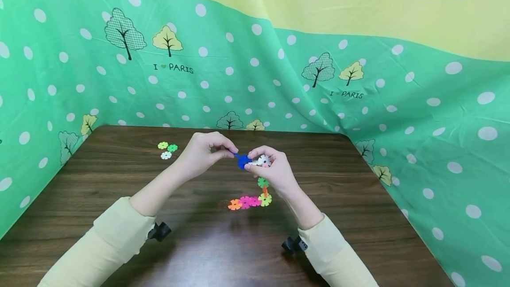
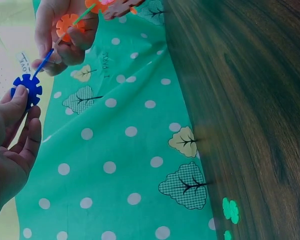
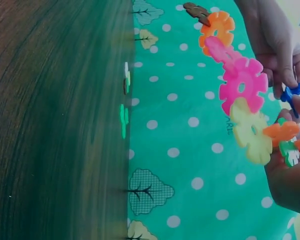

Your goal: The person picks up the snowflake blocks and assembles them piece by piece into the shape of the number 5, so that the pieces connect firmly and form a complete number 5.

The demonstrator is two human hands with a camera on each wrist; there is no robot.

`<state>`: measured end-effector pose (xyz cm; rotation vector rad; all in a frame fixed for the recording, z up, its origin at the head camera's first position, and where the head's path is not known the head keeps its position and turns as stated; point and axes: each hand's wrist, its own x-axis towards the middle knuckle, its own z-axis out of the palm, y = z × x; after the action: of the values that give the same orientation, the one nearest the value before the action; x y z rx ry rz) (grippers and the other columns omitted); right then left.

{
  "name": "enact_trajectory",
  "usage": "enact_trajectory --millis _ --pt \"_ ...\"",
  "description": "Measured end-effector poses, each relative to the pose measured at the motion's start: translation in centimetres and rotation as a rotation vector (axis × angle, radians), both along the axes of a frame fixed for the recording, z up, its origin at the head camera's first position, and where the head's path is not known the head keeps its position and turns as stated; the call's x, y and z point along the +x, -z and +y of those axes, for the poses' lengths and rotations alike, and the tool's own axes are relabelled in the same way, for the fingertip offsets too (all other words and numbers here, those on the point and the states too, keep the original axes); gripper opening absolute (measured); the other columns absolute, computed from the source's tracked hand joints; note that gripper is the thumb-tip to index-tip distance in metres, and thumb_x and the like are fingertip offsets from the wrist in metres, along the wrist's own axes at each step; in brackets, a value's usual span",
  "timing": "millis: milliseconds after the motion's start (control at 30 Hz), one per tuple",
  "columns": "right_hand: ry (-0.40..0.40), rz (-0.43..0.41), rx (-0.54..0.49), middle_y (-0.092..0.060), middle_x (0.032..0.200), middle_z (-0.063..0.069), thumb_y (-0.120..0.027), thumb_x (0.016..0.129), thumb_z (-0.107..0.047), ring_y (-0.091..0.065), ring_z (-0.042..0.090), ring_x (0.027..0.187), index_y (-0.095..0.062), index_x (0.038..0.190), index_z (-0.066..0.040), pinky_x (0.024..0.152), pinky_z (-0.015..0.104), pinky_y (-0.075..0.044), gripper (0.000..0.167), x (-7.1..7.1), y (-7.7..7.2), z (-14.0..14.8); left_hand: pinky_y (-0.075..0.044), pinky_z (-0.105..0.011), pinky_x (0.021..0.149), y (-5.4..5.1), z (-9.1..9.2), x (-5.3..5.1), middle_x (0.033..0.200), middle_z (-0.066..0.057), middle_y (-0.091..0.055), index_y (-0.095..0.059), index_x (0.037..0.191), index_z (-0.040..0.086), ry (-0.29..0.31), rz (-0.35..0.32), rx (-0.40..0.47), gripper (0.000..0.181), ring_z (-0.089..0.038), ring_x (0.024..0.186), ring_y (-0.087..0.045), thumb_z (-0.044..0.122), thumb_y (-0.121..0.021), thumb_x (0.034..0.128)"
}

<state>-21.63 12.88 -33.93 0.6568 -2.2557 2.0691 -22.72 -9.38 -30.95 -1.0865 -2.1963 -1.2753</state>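
Between thumb and fingers, my left hand (image 1: 201,154) pinches a blue snowflake disc (image 2: 27,91). That disc meets a second blue snowflake disc (image 1: 244,161), which stands edge-on in the left wrist view. My right hand (image 1: 275,169) grips the upper end of a chain of interlocked snowflake discs, close to a white disc (image 1: 264,160). From there the chain bends down and leftward through a green disc (image 1: 263,182), a yellow disc (image 3: 251,131), pink discs (image 3: 243,86) and an orange disc (image 3: 217,32), with a brown disc (image 3: 196,13) at its end. My fingers partly hide the upper chain.
Loose yellow (image 1: 162,145), green (image 1: 172,147) and white (image 1: 166,155) discs lie at the back left of the dark wooden table (image 1: 199,256). A green dotted cloth (image 1: 223,79) hangs along the table's back and sides.
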Motion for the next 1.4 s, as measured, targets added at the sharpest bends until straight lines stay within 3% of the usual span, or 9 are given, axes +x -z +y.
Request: enact_trajectory --millis 267,633,800,1000,1167,1400 --pt "-0.063 -0.043 -0.040 -0.064 0.088 0.014 -0.073 0.077 0.004 -0.068 0.025 0.066 -0.061 0.094 0.009 0.068 0.039 -0.058 0.021 -0.10 -0.09 -0.12 -0.053 -0.029 0.062 0.29 0.11 0.01 0.083 0.004 -0.070 -0.074 0.084 0.010 0.000 -0.007 -0.005 0.010 -0.007 0.075 -0.062 0.006 -0.076 0.0754" --pt "-0.088 -0.051 -0.034 -0.063 0.088 0.012 -0.072 0.080 0.001 -0.068 0.021 0.069 -0.060 0.096 0.009 0.070 0.036 -0.058 0.022 0.08 -0.36 -0.07 -0.053 -0.022 0.062 0.38 0.11 0.12 0.082 0.004 -0.070 -0.075 0.083 0.011 0.011 0.005 -0.004 0.011 -0.007 0.077 -0.062 0.004 -0.076 0.0750" --pt "-0.041 -0.068 0.001 -0.066 0.086 0.009 -0.071 0.083 -0.005 -0.067 0.023 0.068 -0.064 0.097 0.008 0.069 0.037 -0.058 0.020 0.18 -0.72 -0.08 -0.052 -0.022 0.062 0.27 0.28 0.24 0.082 0.005 -0.071 -0.074 0.083 0.011 0.041 0.015 -0.007 0.010 -0.008 0.079 -0.061 0.003 -0.075 0.0761" --pt "0.029 -0.106 0.065 -0.068 0.078 0.005 -0.073 0.081 -0.008 -0.062 0.021 0.060 -0.069 0.094 0.004 0.060 0.030 -0.055 0.018 0.17 -0.84 -0.05 -0.051 -0.021 0.063 0.44 0.43 0.20 0.082 0.007 -0.071 -0.074 0.082 0.010 0.049 0.029 -0.023 0.009 -0.006 0.080 -0.061 0.003 -0.075 0.0759" --pt "0.034 -0.115 0.069 -0.068 0.075 0.003 -0.072 0.082 -0.008 -0.059 0.016 0.057 -0.069 0.095 0.004 0.055 0.027 -0.052 0.019 0.15 -0.69 -0.09 -0.052 -0.022 0.064 0.38 0.45 0.27 0.083 0.005 -0.072 -0.074 0.083 0.010 0.053 0.030 -0.020 0.009 -0.009 0.082 -0.062 0.003 -0.075 0.0762" --pt "0.003 -0.098 0.016 -0.068 0.078 0.003 -0.071 0.082 -0.005 -0.060 0.018 0.059 -0.067 0.095 0.007 0.058 0.029 -0.054 0.018 -0.03 -0.32 -0.10 -0.052 -0.022 0.065 0.40 0.45 0.19 0.083 0.006 -0.072 -0.074 0.082 0.011 0.052 0.036 -0.021 0.012 -0.008 0.083 -0.061 0.002 -0.075 0.0755"
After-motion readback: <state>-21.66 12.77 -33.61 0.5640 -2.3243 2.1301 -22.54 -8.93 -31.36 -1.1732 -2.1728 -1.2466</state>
